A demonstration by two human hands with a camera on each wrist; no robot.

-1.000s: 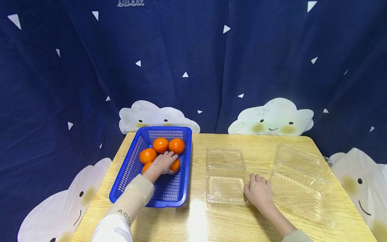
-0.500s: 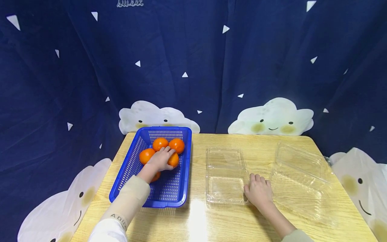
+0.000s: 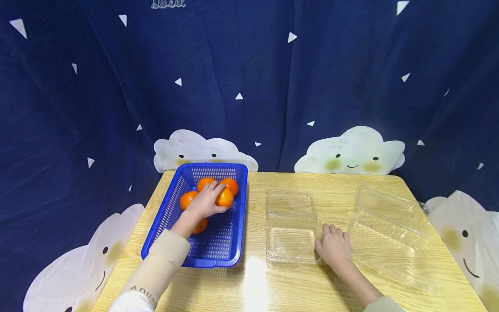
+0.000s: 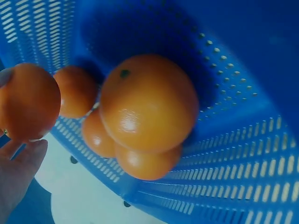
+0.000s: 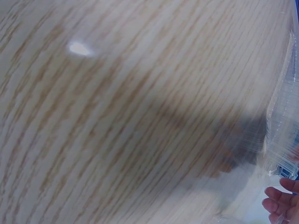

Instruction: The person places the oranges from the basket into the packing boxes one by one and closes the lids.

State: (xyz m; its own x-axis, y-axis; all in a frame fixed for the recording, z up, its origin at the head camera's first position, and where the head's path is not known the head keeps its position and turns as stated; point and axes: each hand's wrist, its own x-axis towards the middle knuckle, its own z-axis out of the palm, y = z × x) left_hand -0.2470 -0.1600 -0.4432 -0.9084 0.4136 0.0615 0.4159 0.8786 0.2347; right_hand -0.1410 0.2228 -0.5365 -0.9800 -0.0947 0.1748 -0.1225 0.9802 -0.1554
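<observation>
My left hand (image 3: pixel 206 201) grips an orange (image 3: pixel 225 197) (image 4: pixel 29 102) inside the blue plastic basket (image 3: pixel 242 216). Fingertips and thumb show around that orange in the left wrist view. Several other oranges sit in the basket, among them one near the front (image 3: pixel 200 226) and one at the back right (image 3: pixel 231 185). On the table's right half, my right hand (image 3: pixel 334 247) holds the right edge of a clear plastic box (image 3: pixel 292 238). Thumb and fingers (image 5: pixel 275 200) lie by the box's corner in the right wrist view, partly out of frame.
A second clear plastic piece (image 3: pixel 390 238), box or lid, lies to the right of my right hand. Underneath is a light wood table (image 3: pixel 255 242). Behind it hangs a dark blue curtain (image 3: pixel 265 86) with white clouds and triangles.
My left hand has taken hold of the orange and moved it toward the back of the basket, uncovering the front orange. The right hand has stayed in place at the plastic box.
</observation>
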